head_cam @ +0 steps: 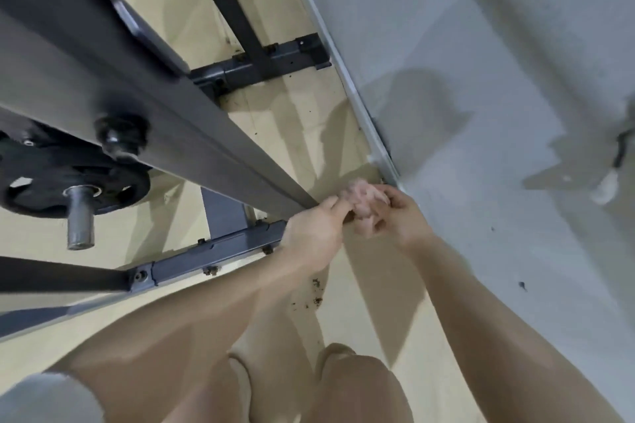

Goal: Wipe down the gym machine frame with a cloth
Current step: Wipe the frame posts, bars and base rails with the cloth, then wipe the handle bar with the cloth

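A grey metal upright of the gym machine frame [192, 134] runs from the upper left down to the floor at centre. Both hands meet at its foot. A small crumpled pale pink cloth [364, 203] sits between them. My right hand [400, 216] grips the cloth with curled fingers. My left hand [314, 233] pinches the cloth's left edge with its fingertips, beside the base of the upright. A dark blue base bar [213, 251] lies on the floor just left of my left hand.
A black weight plate [103, 189] on a steel peg [79, 216] hangs at the left. A grey wall [481, 79] stands close on the right. Another base bar [264, 62] lies farther back. Dark crumbs [314, 292] dot the beige floor. My knees are at the bottom.
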The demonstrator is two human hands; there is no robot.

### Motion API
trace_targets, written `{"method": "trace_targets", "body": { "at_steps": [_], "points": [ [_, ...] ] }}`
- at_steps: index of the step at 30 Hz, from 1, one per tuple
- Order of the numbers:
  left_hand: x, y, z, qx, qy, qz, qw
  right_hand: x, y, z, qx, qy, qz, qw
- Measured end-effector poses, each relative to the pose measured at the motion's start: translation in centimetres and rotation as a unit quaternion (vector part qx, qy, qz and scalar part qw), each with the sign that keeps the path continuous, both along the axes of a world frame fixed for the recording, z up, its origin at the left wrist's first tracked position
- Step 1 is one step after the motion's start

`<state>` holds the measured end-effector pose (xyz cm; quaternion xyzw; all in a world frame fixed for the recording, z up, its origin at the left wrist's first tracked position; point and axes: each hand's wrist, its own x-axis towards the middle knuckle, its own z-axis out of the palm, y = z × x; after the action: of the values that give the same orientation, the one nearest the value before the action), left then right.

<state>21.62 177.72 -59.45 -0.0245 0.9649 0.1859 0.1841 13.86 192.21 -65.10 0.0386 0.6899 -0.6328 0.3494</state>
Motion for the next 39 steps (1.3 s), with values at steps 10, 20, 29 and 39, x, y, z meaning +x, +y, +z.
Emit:
{"method": "trace_targets", "body": {
  "at_steps": [10,20,29,39],
  "points": [
    [1.3,1.1,36.0,0.296,0.036,0.155,0.942,3.4,1.4,40.4,-0.007,0.053,0.130,0.990],
    [8.1,-5.0,53.4,0.329,0.021,0.197,0.923,3.9,-2.3,59.0,-0.032,0.125,0.245,0.961],
    [16.3,-7.9,55.6,0.432,0.014,0.281,0.857,9.1,-8.2,61.0,-0.005,0.202,0.355,0.913],
    [27.0,-13.7,54.2,0.374,0.009,0.259,0.890,18.0,-16.1,63.1,0.095,0.297,0.483,0.818]
  ]
}}
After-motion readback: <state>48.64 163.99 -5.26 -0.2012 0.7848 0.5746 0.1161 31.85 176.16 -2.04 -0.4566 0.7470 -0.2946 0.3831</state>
